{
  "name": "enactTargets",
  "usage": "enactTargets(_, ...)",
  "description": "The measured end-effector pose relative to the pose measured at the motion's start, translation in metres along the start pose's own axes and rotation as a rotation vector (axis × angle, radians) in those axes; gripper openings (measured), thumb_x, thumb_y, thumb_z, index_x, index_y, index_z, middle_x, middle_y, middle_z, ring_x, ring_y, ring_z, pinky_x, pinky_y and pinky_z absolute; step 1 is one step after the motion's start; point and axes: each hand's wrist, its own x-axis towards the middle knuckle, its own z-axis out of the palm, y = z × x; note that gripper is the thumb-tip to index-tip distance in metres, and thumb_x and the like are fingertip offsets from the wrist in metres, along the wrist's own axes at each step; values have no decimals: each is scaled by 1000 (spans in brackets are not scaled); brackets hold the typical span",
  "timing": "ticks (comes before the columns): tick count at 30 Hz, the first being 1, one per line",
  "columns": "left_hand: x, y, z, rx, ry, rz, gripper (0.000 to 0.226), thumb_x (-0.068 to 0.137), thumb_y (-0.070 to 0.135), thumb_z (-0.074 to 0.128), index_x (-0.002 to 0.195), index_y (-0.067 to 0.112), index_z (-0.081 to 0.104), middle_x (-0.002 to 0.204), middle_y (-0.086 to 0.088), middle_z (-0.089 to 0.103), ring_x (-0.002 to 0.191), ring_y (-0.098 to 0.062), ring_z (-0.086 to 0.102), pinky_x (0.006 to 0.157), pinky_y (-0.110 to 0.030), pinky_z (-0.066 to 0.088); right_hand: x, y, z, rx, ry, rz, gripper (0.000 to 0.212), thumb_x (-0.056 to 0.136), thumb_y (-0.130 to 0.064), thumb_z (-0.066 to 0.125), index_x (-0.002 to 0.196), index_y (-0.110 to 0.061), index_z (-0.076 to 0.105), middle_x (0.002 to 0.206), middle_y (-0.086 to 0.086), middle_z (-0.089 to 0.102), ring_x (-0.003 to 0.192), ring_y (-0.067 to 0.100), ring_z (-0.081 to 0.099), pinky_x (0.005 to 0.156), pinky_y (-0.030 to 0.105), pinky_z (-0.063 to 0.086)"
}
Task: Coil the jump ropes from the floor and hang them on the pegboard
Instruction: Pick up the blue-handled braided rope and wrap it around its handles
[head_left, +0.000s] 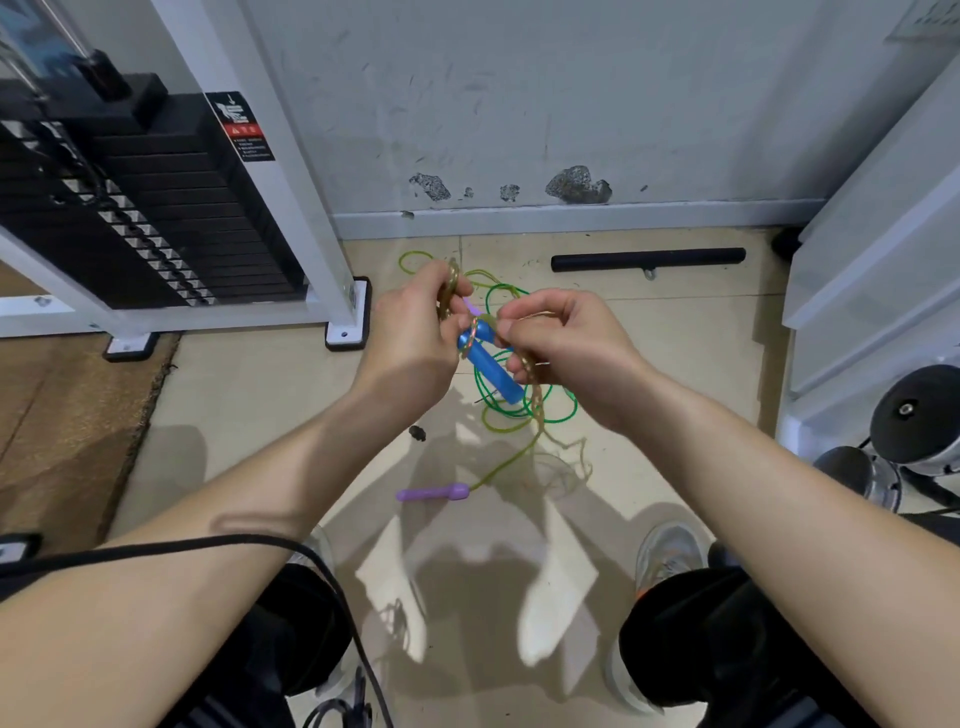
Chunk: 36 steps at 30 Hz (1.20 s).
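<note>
Two hands mid-frame: left hand (415, 338) clamps gold rope coil (451, 283), right hand (566, 348) pinches its tail (keep loops even).

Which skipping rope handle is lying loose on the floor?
The purple handle, flat on the tiles. The blue handle is up between the left hand and right hand, which grip the tan rope.

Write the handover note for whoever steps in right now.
Hands: the left hand grips loops of the gold rope. The right hand pinches the same rope beside its blue handle, with a loose tail hanging below.
Floor: the green rope with its purple handle lies tangled on the floor.
Done: gold rope partly coiled.
Left: finish that coil, coil the green rope, hang both. The pegboard is not in view.
</note>
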Motion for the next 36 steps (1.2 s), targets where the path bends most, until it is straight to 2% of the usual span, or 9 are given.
enactTargets(3, 1, 1, 7, -72, 101, 2, 24, 87, -3, 60, 99, 17, 59, 83, 4, 62, 69, 6, 55, 64, -6, 40, -8, 9, 15, 111, 92, 43, 14, 93, -10, 67, 102, -3, 59, 71, 8, 66, 48, 15, 56, 55, 29, 51)
enactTargets(8, 4, 9, 12, -211, 222, -36, 27, 87, -4, 61, 98, 20, 56, 81, 10, 62, 64, 4, 52, 67, -9, 44, -21, 20, 28, -62, 70, -5, 21, 101, -24, 54, 91, -9, 65, 64, 2, 67, 50, 18, 59, 51, 20, 45)
enactTargets(13, 10, 9, 7, -412, 240, -158, 26, 83, 4, 64, 95, 26, 58, 79, 10, 62, 62, -6, 54, 79, -48, 60, -22, 34, 25, -135, 63, -12, 18, 99, -24, 57, 93, -12, 68, 67, 0, 63, 56, 17, 58, 60, 31, 49)
enactTargets(17, 11, 15, 4, -635, 164, -306, 23, 91, -8, 61, 106, 8, 55, 82, 3, 59, 62, -5, 63, 74, -36, 62, -13, 34, 15, -139, 43, 20, 15, 95, -23, 64, 94, -9, 71, 74, 1, 63, 57, 15, 57, 57, 29, 49)
enactTargets(21, 11, 14, -5, -767, 88, -429, 18, 93, -5, 60, 103, 8, 56, 86, -1, 61, 68, -9, 66, 73, -30, 61, -6, 24, 2, -190, -224, 7, 18, 101, -22, 54, 111, -21, 70, 72, 2, 69, 55, 14, 55, 54, 24, 39)
enactTargets(23, 12, 12, -9, -862, 71, -498, 16, 94, -6, 59, 100, 9, 55, 90, -5, 61, 74, -15, 67, 78, -32, 61, -4, 21, -1, -89, -313, 10, 21, 103, -21, 50, 108, -17, 70, 59, 0, 48, 50, 14, 45, 55, 24, 36)
enactTargets(25, 14, 11, -13, -944, 58, -551, 16, 94, -7, 57, 99, 8, 54, 96, -9, 61, 80, -19, 68, 85, -37, 60, -2, 21, -1, 49, -354, 41, 28, 105, -27, 45, 107, -13, 69, 61, -2, 27, 50, 12, 27, 53, 23, 29)
enactTargets(27, 14, 10, -15, -982, 57, -594, 17, 94, -8, 56, 100, 7, 54, 101, -12, 61, 83, -20, 68, 88, -39, 59, -1, 22, 1, 118, -353, 70, 41, 107, -36, 36, 103, -11, 68, 65, -2, 24, 52, 13, 21, 53, 25, 24)
enactTargets(36, 12, 10, -14, -947, -1, -576, 18, 93, -7, 58, 101, 9, 56, 95, -6, 63, 83, -18, 67, 90, -39, 58, 2, 28, -6, 6, -251, 9, 16, 103, -20, 53, 92, -15, 64, 83, -1, 62, 69, 13, 59, 70, 31, 49)
